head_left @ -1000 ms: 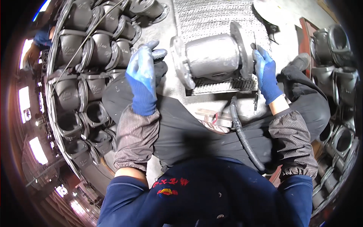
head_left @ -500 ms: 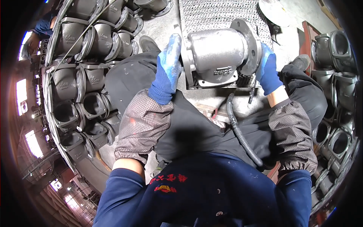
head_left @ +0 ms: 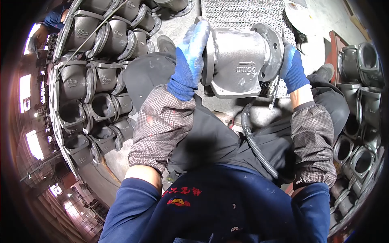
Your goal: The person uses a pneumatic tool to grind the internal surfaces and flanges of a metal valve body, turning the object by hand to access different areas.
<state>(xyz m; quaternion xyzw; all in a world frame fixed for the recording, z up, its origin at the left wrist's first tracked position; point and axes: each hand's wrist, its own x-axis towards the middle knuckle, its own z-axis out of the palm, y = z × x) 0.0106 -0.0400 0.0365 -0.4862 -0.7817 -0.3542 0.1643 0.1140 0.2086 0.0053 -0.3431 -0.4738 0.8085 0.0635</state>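
A grey cast-iron valve body (head_left: 239, 50) with round end flanges lies sideways in front of me, between my two hands. My left hand (head_left: 191, 52), in a blue coated glove, is pressed against its left flange with the fingers pointing away from me. On the other side my right hand (head_left: 291, 67), gloved alike, grips the right flange, whose bolt holes show. Part of the right fingers is hidden behind that flange. The squarish flange (head_left: 237, 91) of the casting points toward me. Raised marks and an arrow show on its wall.
Under and beyond the casting is a bench top (head_left: 243, 12) of metal mesh. A ribbed grey hose (head_left: 257, 143) runs between my legs. Similar castings are stacked at left (head_left: 107, 38) and right (head_left: 362, 95). Another person's hand (head_left: 39, 36) shows at the far left.
The casting has turned between my hands, so its raised marks sit higher and an arrow now shows. My left hand has moved up along the left flange. The whole view has shifted slightly.
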